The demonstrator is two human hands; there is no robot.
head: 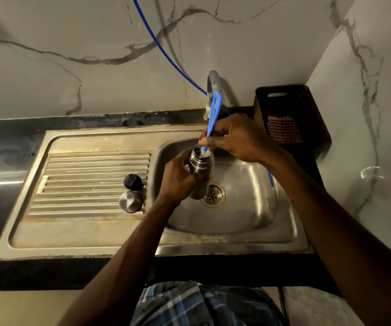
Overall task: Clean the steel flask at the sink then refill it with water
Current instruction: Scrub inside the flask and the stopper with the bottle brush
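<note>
Plaid cloth (196, 304) lies nearest, below the sink (236, 234). Over the sink's basin, the left hand (178, 177) has its grip wrapped round the steel flask (200, 170), held upright above the drain (213, 194). Right hand (234, 140) pinches a blue brush handle (214, 114) dipped into the flask's mouth. Left of the basin, on the drainboard, stand a black stopper (132, 181) and steel cap (131, 201).

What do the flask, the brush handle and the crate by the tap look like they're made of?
Flask: brushed steel, judging by its dull grey sheen. Brush handle: likely plastic, a matte, uniform blue. Crate: probably moulded plastic, dark with a perforated lattice wall.
</note>
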